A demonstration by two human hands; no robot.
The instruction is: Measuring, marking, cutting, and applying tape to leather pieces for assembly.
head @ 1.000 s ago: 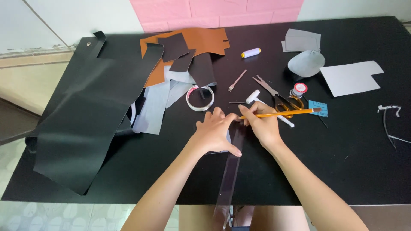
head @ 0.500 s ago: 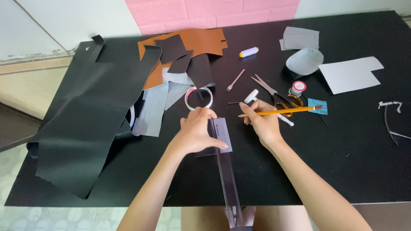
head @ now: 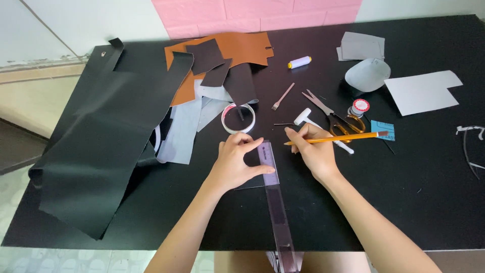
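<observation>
On the black table [head: 414, 202], near its front edge, the left hand [head: 237, 164] lies flat with its fingers spread and presses down on a long clear ruler [head: 275, 202]. The ruler runs from the hand toward the person and passes over the table edge. Under the hand and the ruler lies a small dark piece of sheet [head: 252, 179], hard to see against the table. Just to the right, the right hand [head: 313, 149] pinches a yellow pencil [head: 336, 137] between thumb and fingers; the pencil lies almost level, its tip pointing left and close to the top end of the ruler. Just behind the left hand stands a roll of tape [head: 238, 118]. Behind the right hand lie scissors [head: 336, 115] and a small fork-like tool [head: 283, 97]. To the left is a big black sheet [head: 101, 151], and a brown sheet [head: 227, 48] lies further back.
</observation>
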